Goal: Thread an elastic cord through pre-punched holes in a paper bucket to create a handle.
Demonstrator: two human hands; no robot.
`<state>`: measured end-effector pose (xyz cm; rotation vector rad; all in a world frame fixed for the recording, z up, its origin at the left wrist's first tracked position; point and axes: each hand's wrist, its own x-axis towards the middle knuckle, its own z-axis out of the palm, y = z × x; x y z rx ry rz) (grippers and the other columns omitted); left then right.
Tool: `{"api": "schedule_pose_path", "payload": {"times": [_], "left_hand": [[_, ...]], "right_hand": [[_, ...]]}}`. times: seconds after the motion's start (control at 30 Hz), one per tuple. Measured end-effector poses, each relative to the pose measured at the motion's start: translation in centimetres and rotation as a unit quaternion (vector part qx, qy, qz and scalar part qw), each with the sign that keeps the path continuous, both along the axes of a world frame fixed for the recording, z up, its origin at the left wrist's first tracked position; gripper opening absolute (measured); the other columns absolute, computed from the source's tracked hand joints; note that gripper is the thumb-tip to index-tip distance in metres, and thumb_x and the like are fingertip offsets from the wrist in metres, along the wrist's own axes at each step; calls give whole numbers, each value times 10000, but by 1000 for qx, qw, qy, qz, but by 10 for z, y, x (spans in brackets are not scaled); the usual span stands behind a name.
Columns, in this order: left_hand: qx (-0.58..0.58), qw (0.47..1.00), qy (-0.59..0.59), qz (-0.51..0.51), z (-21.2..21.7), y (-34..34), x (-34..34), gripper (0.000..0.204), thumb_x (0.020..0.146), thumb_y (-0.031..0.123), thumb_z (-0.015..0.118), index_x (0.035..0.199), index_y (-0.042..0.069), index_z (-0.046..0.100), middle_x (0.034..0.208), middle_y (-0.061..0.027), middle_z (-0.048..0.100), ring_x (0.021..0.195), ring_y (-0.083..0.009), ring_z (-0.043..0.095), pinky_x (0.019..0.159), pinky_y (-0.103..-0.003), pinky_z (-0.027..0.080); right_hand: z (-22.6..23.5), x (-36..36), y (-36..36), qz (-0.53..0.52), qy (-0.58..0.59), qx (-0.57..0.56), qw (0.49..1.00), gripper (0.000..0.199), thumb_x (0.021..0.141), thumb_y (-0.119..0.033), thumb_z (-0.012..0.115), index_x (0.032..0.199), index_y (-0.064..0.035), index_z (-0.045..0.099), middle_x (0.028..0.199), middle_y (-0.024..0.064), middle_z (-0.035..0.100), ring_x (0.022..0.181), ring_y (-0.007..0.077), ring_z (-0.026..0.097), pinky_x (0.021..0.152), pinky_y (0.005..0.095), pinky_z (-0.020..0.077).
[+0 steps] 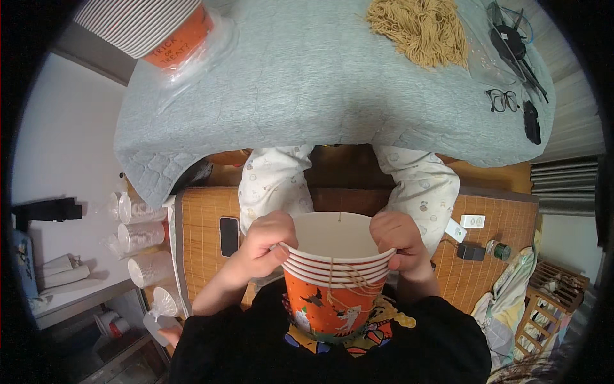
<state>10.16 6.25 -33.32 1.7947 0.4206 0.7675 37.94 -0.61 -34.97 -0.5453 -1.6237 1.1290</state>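
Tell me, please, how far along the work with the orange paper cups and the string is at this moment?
Done: string already wraps the rims of the small stack of orange cups. In hand: the left hand and right hand each grip that stack's rim at the lap. Left: a wrapped sleeve of cups and a heap of tan string lie untouched on the grey table.

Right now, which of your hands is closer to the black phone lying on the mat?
Left. The left hand grips the cup stack's rim right beside the phone; the right hand holds the far side.

orange printed paper cups (332,301) with white insides, grey quilted cover (307,83), tan string bundle (419,29).
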Motion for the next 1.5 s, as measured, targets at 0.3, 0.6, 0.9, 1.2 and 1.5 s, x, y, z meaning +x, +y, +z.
{"api": "schedule_pose_path", "payload": {"times": [0.3,0.6,0.9,1.2,1.5], "left_hand": [[-17,1000,18,-13,0,7,0,341,918,304,513,712,36,553,662,-80,520,636,-294,502,612,-372,383],[-42,995,58,-65,-17,14,-8,190,762,206,642,765,36,556,723,-92,532,693,-293,512,652,-370,397],[211,966,141,-37,58,28,24,605,647,382,834,1110,65,607,997,-92,623,934,-292,600,837,-395,460],[230,937,253,-80,133,38,24,450,688,336,836,1042,125,655,827,-16,653,735,-208,615,743,-324,452],[550,783,168,237,247,134,49,502,599,253,879,943,33,587,878,-57,606,798,-204,566,727,-307,423]], "right_hand": [[-1,-7,5,-37,-4,13,999,523,916,-470,538,605,-60,443,559,71,373,499,308,435,496,391,306],[-11,-6,0,-71,-4,-4,997,534,952,-421,470,598,-41,344,553,89,311,482,307,398,473,403,280],[-8,-4,26,-61,-28,10,998,451,921,-272,505,596,-30,307,546,109,280,472,333,358,466,422,256],[-51,-11,36,-329,119,-76,934,287,993,-295,461,999,-22,552,1014,100,590,962,183,542,900,310,415],[-89,13,37,-398,232,-205,864,111,1005,-129,464,1012,-40,529,900,26,577,854,110,545,820,260,443]]}}
